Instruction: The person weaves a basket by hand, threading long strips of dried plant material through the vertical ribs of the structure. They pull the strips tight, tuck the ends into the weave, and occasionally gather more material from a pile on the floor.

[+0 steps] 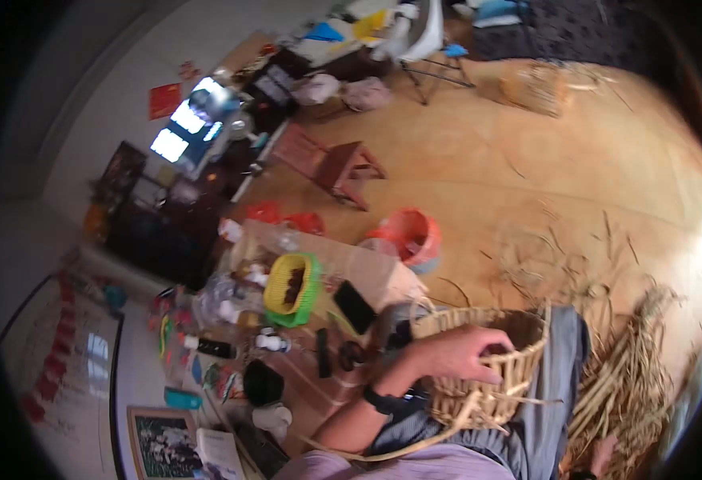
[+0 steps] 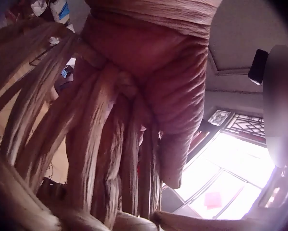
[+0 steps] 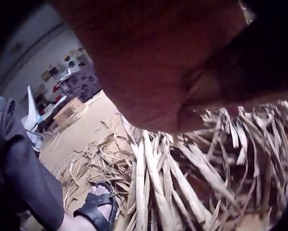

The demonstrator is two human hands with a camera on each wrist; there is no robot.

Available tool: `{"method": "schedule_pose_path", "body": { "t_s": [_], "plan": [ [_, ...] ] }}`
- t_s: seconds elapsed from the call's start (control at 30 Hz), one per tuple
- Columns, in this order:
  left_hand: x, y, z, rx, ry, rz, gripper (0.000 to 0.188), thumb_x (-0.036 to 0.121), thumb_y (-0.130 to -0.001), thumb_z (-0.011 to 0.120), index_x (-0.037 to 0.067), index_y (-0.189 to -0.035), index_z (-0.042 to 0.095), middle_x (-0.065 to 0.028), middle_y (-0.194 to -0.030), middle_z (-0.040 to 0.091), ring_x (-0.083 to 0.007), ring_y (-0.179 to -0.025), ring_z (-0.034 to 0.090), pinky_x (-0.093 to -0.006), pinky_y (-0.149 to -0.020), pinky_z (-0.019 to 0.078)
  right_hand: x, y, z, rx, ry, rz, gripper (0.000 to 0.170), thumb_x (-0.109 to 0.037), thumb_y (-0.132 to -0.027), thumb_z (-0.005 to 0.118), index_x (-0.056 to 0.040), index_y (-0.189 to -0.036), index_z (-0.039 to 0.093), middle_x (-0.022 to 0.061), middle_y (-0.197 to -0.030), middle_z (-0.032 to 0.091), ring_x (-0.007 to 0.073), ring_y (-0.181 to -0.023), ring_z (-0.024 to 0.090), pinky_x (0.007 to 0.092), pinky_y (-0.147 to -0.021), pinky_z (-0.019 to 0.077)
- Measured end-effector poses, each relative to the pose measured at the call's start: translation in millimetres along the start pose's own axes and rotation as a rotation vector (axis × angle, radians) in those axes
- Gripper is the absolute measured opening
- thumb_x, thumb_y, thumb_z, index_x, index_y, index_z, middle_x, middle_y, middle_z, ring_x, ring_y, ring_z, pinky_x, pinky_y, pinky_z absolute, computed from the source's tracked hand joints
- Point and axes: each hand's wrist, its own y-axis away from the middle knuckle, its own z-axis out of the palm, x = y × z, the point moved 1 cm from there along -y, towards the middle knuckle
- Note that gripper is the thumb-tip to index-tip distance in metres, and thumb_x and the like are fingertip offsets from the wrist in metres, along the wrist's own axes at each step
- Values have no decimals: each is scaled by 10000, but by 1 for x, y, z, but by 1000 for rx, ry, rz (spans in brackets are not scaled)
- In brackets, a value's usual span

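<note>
A woven basket (image 1: 447, 326) of pale plant strands sits across the person's lap. My left hand (image 1: 467, 354) grips its wall near the rim, with some fingers reaching inside. In the left wrist view the palm (image 2: 148, 62) lies against the upright strands (image 2: 88, 159), which partly hide the fingers. One long loose strand (image 1: 415, 446) trails from the basket toward the lower left. At lower right, my right hand (image 1: 604, 454) is down at a bundle of dry straw (image 1: 623, 380). Up close it appears dark over the straw strips (image 3: 151, 178); I cannot tell whether it grasps any.
To the left, a low table (image 1: 371, 268) bears a yellow-green basket (image 1: 309, 292), a phone (image 1: 355, 306), scissors (image 1: 352, 354) and other small items. Beyond it are a red bucket (image 1: 415, 232) and a wooden stool (image 1: 343, 172). Straw scraps (image 1: 539, 256) litter the floor near a sandalled foot (image 3: 99, 209).
</note>
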Motion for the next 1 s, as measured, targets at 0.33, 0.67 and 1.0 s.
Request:
{"method": "schedule_pose_path", "body": {
  "t_s": [0.33, 0.67, 1.0],
  "plan": [
    [-6, 8, 3, 191, 10, 135, 484, 276, -881, 870, 34, -1255, 682, -114, -1049, 755, -231, -961, 718, -382, -874, 569, 166, 97, -171, 219, -1390, 867, 419, -249, -1090, 591, -35, -1446, 650, 164, -1216, 745, 317, -1017, 711, 481, -891, 590],
    [22, 14, 13, 581, 192, 321, 217, 151, -993, 770, 1, -1109, 664, -97, -999, 746, -174, -948, 734, -340, -864, 583, 230, 171, -424, 991, -1850, 664, 353, -151, -1105, 582, -13, -1423, 653, 137, -1157, 728, 229, -971, 682, 378, -844, 573],
    [88, -64, 110, 424, 372, 405, 416, 411, -1159, 489, 11, -1083, 576, -80, -746, 577, -212, -609, 598, -390, -565, 469, 252, 233, -607, 493, -2330, -303, 257, -165, -1152, 552, 46, -1258, 652, 20, -825, 598, 106, -691, 528, 285, -603, 446]
  ]
}}
